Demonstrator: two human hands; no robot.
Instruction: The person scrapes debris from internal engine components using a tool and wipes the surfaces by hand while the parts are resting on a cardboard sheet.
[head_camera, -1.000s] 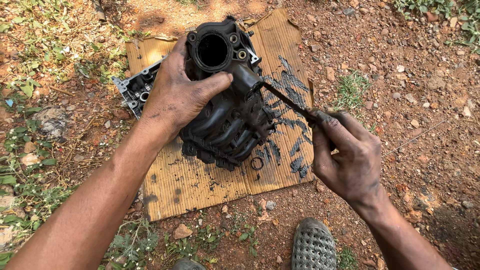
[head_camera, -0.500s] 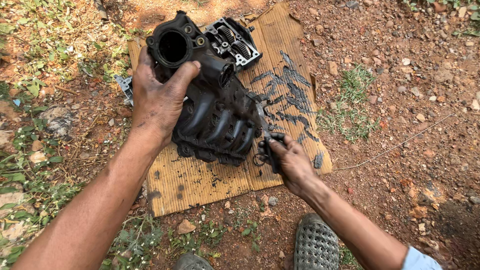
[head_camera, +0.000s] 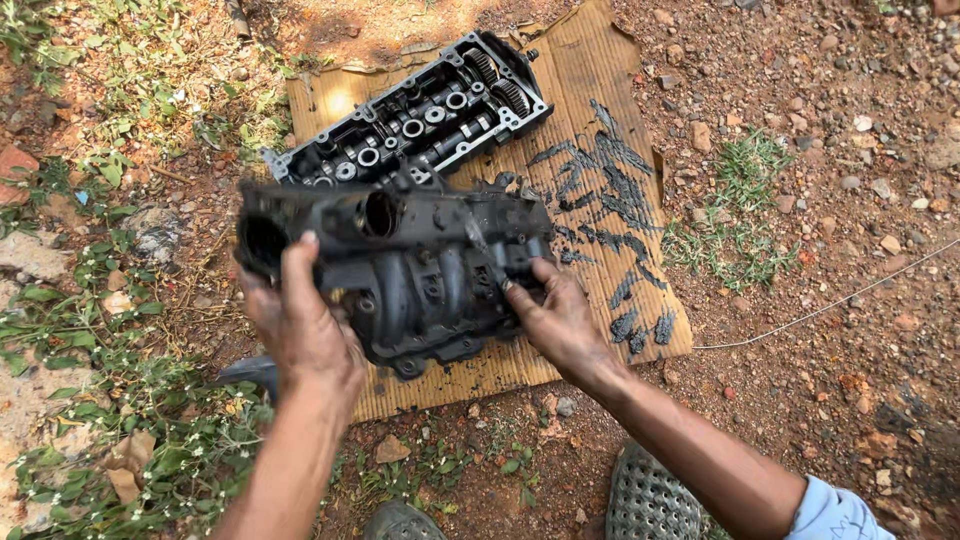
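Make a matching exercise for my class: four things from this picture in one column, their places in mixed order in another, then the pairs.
1 black engine manifold
2 cylinder head
3 cardboard sheet
4 thin cord

A spread on the dirt, smeared with dark grime
B lying at the far end of the cardboard
C stretched across the stony ground to the right
D held up in both hands

Pairs: 1-D, 2-B, 3-A, 4-C

Bare forearms, grimy hands, perforated clogs.
The left hand (head_camera: 305, 335) and right hand (head_camera: 560, 325) are smeared with dark grease; a light blue sleeve (head_camera: 835, 515) covers the right upper arm; grey perforated clogs (head_camera: 650, 500) cover both feet.
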